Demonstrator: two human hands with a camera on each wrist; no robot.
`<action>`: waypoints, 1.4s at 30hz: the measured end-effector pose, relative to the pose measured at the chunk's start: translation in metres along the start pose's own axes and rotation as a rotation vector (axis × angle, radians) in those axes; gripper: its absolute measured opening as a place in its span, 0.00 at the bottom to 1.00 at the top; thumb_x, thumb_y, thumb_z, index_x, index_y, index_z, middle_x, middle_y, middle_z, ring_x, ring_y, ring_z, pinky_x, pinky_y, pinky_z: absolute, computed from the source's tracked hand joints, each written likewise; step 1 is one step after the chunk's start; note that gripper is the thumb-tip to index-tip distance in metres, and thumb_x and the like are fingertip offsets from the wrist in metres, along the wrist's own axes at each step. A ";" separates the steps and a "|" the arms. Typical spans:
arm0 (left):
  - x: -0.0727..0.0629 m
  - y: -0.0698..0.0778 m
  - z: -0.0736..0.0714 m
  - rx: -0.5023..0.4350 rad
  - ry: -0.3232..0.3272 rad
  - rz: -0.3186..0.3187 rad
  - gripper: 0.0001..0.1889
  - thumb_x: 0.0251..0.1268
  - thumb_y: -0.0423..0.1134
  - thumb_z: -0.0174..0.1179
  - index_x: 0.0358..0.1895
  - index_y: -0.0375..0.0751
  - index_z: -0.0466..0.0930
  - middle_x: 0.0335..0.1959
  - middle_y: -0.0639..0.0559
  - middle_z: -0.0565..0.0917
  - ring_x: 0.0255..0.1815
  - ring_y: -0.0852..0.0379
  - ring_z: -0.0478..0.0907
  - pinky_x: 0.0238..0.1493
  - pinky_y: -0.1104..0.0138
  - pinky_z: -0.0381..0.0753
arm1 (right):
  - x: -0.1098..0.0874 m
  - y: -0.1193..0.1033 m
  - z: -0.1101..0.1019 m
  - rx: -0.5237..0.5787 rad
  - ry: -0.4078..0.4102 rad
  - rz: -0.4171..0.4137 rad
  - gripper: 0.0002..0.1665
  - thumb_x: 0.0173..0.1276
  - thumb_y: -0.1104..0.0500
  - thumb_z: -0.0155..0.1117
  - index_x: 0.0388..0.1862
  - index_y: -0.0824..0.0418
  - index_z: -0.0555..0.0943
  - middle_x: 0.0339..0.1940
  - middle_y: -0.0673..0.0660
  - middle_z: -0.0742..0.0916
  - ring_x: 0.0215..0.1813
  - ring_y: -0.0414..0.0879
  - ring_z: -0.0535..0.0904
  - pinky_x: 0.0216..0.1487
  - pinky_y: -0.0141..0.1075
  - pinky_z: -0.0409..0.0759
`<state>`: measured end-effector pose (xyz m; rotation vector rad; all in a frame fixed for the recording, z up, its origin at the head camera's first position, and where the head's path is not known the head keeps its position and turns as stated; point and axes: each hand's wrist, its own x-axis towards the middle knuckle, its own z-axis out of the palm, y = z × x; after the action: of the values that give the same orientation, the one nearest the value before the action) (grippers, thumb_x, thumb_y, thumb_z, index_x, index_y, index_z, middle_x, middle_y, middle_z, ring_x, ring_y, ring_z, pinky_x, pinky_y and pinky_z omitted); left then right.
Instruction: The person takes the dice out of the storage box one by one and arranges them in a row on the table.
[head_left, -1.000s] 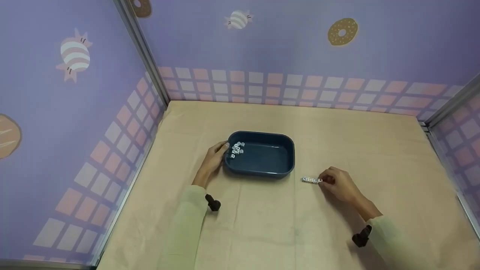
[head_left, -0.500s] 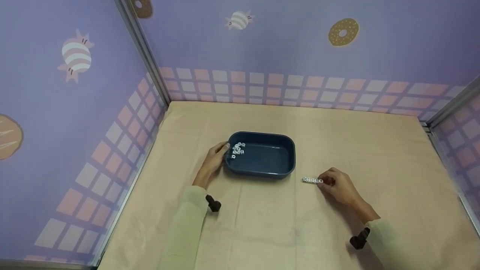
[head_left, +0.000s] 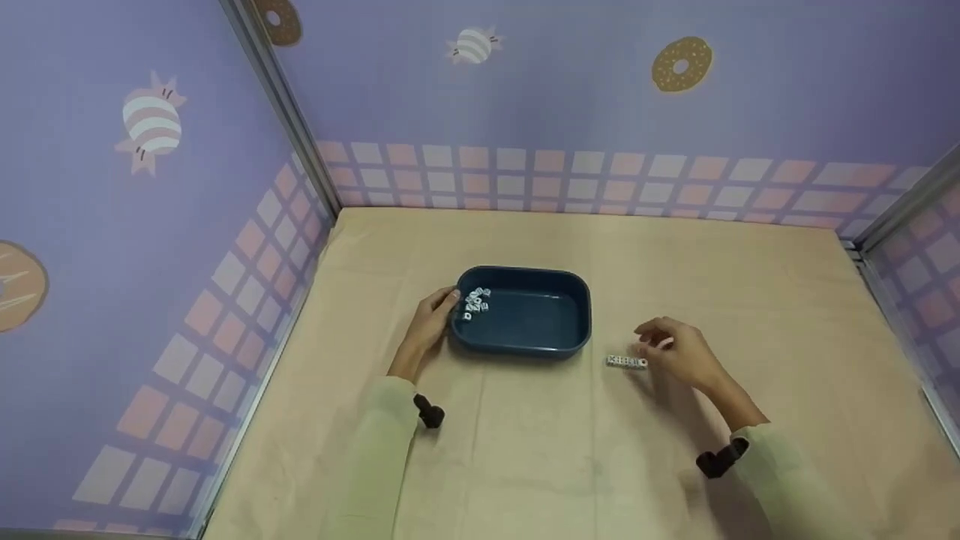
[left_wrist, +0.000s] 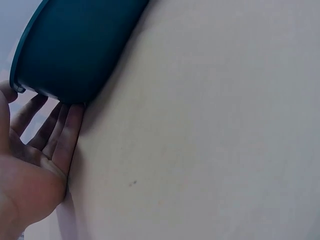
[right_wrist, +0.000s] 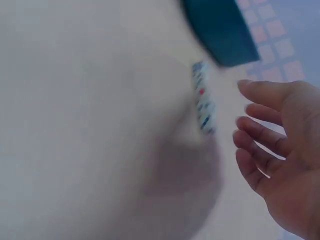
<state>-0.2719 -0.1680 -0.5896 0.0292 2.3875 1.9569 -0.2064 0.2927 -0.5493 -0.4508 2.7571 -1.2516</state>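
Note:
My left hand (head_left: 430, 322) holds the left end of a dark blue rectangular tub (head_left: 525, 349). Its thumb lies at the rim, and in the left wrist view the fingers (left_wrist: 67, 135) press against the outer wall low down. Inside the tub, at the left end, lie several small white cubes (head_left: 477, 301) with dark marks. To the right of the tub, a straight row of similar white cubes (head_left: 626, 362) lies on the table; one red mark shows in the right wrist view. My right hand (head_left: 679, 352) is raised just beyond this row, fingers loosely bent and holding nothing.
A beige cloth (head_left: 525, 450) covers the table. Purple printed walls (head_left: 570, 97) stand behind it and at both sides, with metal posts (head_left: 289, 112) at the corners. A black wrist camera (head_left: 722, 457) sits on the right sleeve, another (head_left: 428, 412) on the left.
The right hand has let go of the right end of the cube row and lifted up off it, its fingers spreading. The row stays in place. The left hand still holds the tub.

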 end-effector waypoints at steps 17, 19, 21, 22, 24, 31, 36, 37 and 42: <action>0.004 0.003 -0.002 -0.015 0.001 0.021 0.25 0.85 0.47 0.55 0.72 0.32 0.77 0.72 0.36 0.78 0.77 0.40 0.70 0.78 0.49 0.65 | 0.087 -0.096 0.078 0.078 0.107 -0.269 0.13 0.72 0.62 0.75 0.52 0.67 0.87 0.44 0.57 0.88 0.43 0.48 0.85 0.45 0.39 0.84; 0.005 0.003 -0.003 -0.010 -0.005 0.024 0.25 0.85 0.47 0.55 0.72 0.32 0.77 0.72 0.35 0.78 0.77 0.40 0.70 0.78 0.49 0.65 | 0.098 -0.102 0.089 0.071 0.112 -0.281 0.14 0.72 0.62 0.75 0.52 0.68 0.87 0.45 0.58 0.88 0.44 0.49 0.85 0.47 0.43 0.85; 0.005 0.005 -0.003 -0.004 -0.005 0.031 0.25 0.85 0.46 0.55 0.72 0.32 0.77 0.72 0.36 0.78 0.77 0.40 0.70 0.78 0.49 0.65 | 0.109 -0.107 0.100 0.084 0.123 -0.279 0.15 0.71 0.62 0.76 0.53 0.68 0.87 0.46 0.60 0.88 0.47 0.52 0.86 0.50 0.47 0.86; 0.005 0.005 -0.003 -0.002 -0.005 0.032 0.24 0.85 0.46 0.55 0.72 0.33 0.77 0.72 0.36 0.78 0.77 0.40 0.70 0.78 0.49 0.65 | 0.114 -0.109 0.106 0.093 0.128 -0.271 0.15 0.71 0.62 0.76 0.53 0.67 0.87 0.47 0.60 0.88 0.48 0.54 0.86 0.52 0.49 0.85; 0.005 0.006 -0.002 -0.011 -0.010 0.027 0.25 0.86 0.47 0.55 0.73 0.34 0.76 0.72 0.37 0.78 0.76 0.41 0.71 0.77 0.49 0.66 | 0.122 -0.113 0.116 0.119 0.134 -0.252 0.16 0.71 0.61 0.76 0.55 0.66 0.87 0.49 0.61 0.87 0.52 0.57 0.86 0.56 0.53 0.84; 0.003 0.005 -0.001 -0.018 -0.008 0.009 0.24 0.86 0.46 0.54 0.73 0.34 0.76 0.71 0.37 0.78 0.75 0.42 0.72 0.76 0.50 0.68 | 0.141 -0.120 0.146 0.161 0.060 -0.187 0.27 0.70 0.60 0.78 0.65 0.67 0.83 0.59 0.60 0.85 0.64 0.58 0.82 0.67 0.56 0.78; 0.004 0.003 -0.001 0.009 0.007 0.018 0.25 0.85 0.49 0.55 0.72 0.37 0.78 0.71 0.39 0.79 0.76 0.43 0.71 0.78 0.50 0.65 | 0.151 -0.119 0.157 0.140 0.023 -0.153 0.30 0.71 0.61 0.77 0.69 0.68 0.80 0.62 0.61 0.84 0.67 0.59 0.80 0.70 0.53 0.75; 0.004 0.003 -0.001 0.011 0.007 0.017 0.25 0.85 0.49 0.55 0.72 0.37 0.78 0.71 0.39 0.79 0.76 0.43 0.71 0.78 0.50 0.65 | 0.153 -0.118 0.159 0.131 0.014 -0.146 0.31 0.71 0.61 0.76 0.70 0.68 0.79 0.63 0.62 0.84 0.68 0.58 0.79 0.71 0.53 0.75; 0.002 0.000 -0.002 0.009 0.001 -0.009 0.25 0.85 0.50 0.55 0.73 0.37 0.77 0.72 0.40 0.78 0.77 0.43 0.70 0.78 0.50 0.64 | 0.159 -0.115 0.165 0.022 -0.055 -0.154 0.31 0.76 0.58 0.71 0.73 0.69 0.76 0.69 0.64 0.81 0.73 0.58 0.75 0.76 0.52 0.69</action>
<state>-0.2741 -0.1693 -0.5892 0.0188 2.3924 1.9433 -0.2997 0.0546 -0.5648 -0.6959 2.7050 -1.2786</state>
